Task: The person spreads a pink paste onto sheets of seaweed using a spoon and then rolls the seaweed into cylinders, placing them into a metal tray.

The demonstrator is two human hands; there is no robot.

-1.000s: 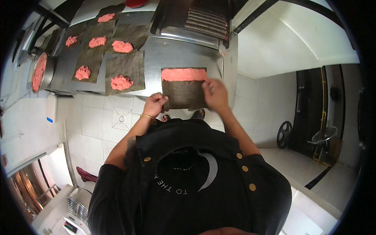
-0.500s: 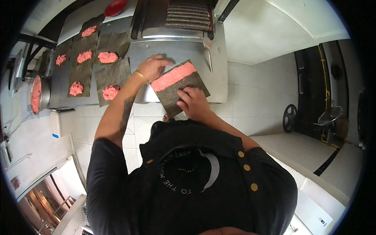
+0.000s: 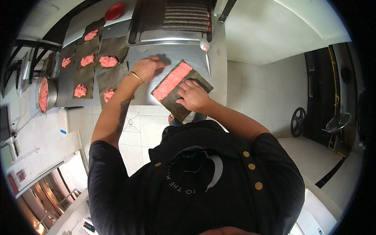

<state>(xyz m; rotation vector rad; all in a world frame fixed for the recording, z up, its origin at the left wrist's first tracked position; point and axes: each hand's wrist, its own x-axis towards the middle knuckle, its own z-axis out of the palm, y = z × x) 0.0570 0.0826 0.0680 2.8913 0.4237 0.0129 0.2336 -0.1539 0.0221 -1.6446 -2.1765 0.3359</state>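
1. While I look down past my black jacket [image 3: 203, 184] with its round yellow buttons, my two hands are apart from each other, one at each side of a single seaweed sheet.
2. My right hand [image 3: 193, 96] lies palm down on the near half of that dark seaweed sheet [image 3: 184, 91], fingers spread flat and pressing, not clamped around anything.
3. That sheet lies tilted on the steel counter [image 3: 184, 51], with its near corner hanging over the counter's front edge.
4. Along its far half runs a long strip of pink paste [image 3: 172, 81], just beyond my right fingertips.
5. My left hand [image 3: 148, 67], with a gold bangle [image 3: 136, 77] at the wrist, reaches across to the far left corner of the sheet; its fingers are curled, and I cannot tell whether they pinch the edge or only touch the counter.
6. Under my left forearm lies another seaweed sheet with a pink mound [image 3: 109, 94].
7. Further left, more sheets [image 3: 88, 62] lie in rows, each bearing a pink mound.
8. At the left end of the counter stands a metal bowl [image 3: 45, 94] filled with the same pink paste.
9. Behind the sheet a spoon [image 3: 205, 49] lies on the steel, beside a metal tray [image 3: 172, 23] holding dark finished rolls.
10. Farthest back, a red lid [image 3: 115, 11] sits near the wall.
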